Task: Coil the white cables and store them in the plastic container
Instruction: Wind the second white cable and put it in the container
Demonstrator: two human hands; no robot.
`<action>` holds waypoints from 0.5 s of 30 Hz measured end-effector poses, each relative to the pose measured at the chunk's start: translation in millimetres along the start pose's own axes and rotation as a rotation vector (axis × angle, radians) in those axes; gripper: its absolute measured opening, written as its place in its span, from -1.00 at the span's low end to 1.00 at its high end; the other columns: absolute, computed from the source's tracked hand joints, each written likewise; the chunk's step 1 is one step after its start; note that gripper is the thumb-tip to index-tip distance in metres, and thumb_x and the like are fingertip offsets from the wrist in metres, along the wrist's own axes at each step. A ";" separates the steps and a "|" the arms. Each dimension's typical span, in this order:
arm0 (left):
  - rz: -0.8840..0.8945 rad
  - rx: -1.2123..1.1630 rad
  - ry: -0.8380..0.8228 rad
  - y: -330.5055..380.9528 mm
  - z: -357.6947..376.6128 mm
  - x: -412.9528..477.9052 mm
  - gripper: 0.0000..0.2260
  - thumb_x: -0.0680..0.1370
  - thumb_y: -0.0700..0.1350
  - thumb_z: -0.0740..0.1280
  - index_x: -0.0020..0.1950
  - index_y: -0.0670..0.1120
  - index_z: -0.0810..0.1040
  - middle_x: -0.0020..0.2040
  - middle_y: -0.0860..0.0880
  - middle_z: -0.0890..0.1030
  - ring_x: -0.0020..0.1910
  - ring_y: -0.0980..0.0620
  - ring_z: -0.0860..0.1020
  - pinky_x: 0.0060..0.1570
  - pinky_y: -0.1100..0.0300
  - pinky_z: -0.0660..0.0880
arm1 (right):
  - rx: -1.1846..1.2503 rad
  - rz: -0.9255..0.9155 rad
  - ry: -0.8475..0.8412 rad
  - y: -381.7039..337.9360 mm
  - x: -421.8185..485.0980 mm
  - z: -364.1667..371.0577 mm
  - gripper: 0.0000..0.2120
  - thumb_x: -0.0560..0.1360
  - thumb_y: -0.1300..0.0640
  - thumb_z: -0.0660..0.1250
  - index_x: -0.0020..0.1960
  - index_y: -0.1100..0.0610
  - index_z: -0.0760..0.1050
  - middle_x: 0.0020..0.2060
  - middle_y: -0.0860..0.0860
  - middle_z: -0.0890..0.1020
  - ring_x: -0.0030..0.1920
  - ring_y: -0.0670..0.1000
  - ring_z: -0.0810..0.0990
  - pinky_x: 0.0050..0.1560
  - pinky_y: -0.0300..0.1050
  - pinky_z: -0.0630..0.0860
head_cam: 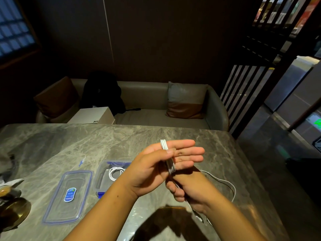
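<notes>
My left hand (147, 173) is held over the marble table (217, 150) with its fingers stretched to the right. A white cable (164, 145) is wound several times around those fingers, and the thumb presses on the coil. Just below, my right hand (192, 190) is closed on the cable's loose tail. The tail (231, 186) loops out on the table to the right and comes back to the near edge. The clear plastic container (99, 173) with blue clips stands open to the left of my hands. Another coiled white cable (115, 173) lies inside it.
The container's lid (57, 206) lies flat to the left of the container. A brass bowl (13, 211) and a small sauce dish (5, 190) sit at the table's left edge. A grey sofa (147, 98) with cushions and a white box (92, 115) stands behind the table.
</notes>
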State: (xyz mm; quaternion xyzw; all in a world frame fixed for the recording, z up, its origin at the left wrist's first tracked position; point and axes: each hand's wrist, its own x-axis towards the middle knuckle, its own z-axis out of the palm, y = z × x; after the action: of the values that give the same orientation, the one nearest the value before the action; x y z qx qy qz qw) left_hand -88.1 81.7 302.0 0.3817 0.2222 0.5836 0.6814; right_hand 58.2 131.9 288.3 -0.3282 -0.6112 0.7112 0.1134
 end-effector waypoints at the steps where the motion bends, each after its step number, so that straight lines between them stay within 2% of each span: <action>1: 0.000 0.013 0.018 -0.2 -2.8 0.8 -0.59 0.59 -0.26 0.11 0.42 -0.37 0.37 0.34 -0.39 0.48 0.35 -0.33 0.47 0.37 -0.04 0.41 | -0.025 -0.004 0.017 5.2 -0.9 2.7 -0.82 0.58 0.24 0.23 -0.09 0.22 0.59 -0.53 0.04 0.44 -0.58 -0.07 0.27 -0.59 -0.24 0.21; 8: -0.015 0.074 0.120 -3.1 -20.2 2.5 -0.59 0.58 -0.25 0.12 0.41 -0.36 0.36 0.34 -0.36 0.50 0.35 -0.32 0.48 0.37 -0.04 0.42 | -0.126 0.030 -0.035 3.1 -32.3 5.8 -0.86 0.58 0.17 0.32 -0.07 0.24 0.58 -0.54 0.03 0.49 -0.63 -0.11 0.30 -0.60 -0.30 0.24; 11: -0.052 0.066 0.108 -8.0 -21.8 1.9 -0.59 0.60 -0.25 0.12 0.42 -0.35 0.36 0.35 -0.36 0.49 0.36 -0.32 0.47 0.39 -0.06 0.40 | -0.176 -0.001 -0.019 -6.3 -46.4 -2.9 -0.76 0.57 0.13 0.34 -0.07 0.34 0.53 -0.55 0.01 0.49 -0.60 -0.11 0.31 -0.55 -0.31 0.25; 15: -0.103 0.064 0.086 -15.1 -19.4 0.5 -0.59 0.60 -0.27 0.11 0.44 -0.35 0.33 0.36 -0.36 0.47 0.38 -0.32 0.45 0.43 -0.10 0.32 | -0.390 -0.109 0.053 -22.7 -55.6 -11.3 -0.78 0.55 0.06 0.38 -0.14 0.21 0.60 -0.52 -0.03 0.53 -0.47 -0.06 0.44 -0.38 -0.23 0.36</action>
State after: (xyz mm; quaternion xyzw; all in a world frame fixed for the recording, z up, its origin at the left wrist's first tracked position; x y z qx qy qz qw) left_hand -93.1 86.8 278.4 0.3661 0.2891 0.5562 0.6878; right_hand 101.8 114.8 327.6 -0.3288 -0.7512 0.5632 0.1020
